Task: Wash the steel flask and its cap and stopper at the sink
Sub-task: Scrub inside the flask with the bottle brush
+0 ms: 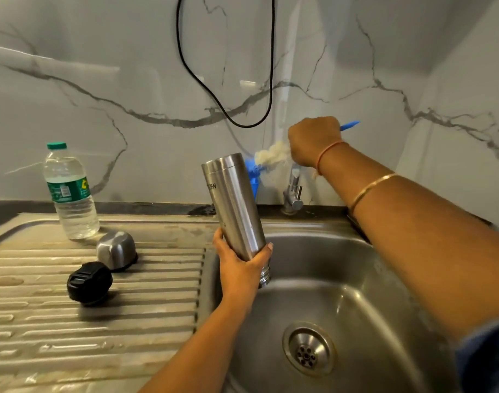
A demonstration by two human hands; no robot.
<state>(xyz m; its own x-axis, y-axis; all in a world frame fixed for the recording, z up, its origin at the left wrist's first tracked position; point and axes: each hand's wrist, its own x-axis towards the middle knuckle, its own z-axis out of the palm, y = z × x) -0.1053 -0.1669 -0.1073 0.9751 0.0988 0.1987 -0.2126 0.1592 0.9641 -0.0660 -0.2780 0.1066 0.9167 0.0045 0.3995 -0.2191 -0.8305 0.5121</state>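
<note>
Brush handle [349,125] mostly inside right hand [313,141]

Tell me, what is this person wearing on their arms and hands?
No gloves. Behind the right hand, the wrist carries an orange thread, with a thin gold bangle further up the forearm and a blue sleeve beyond it. The left hand and forearm show nothing worn.

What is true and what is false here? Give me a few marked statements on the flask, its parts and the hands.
1. The left hand grips the flask mouth down over the sink. True.
2. The right hand is empty. False: it grips a blue-handled brush.
3. The steel cap and black stopper lie on the drainboard. True.
4. The plastic bottle lies on its side. False: it stands upright.
</note>
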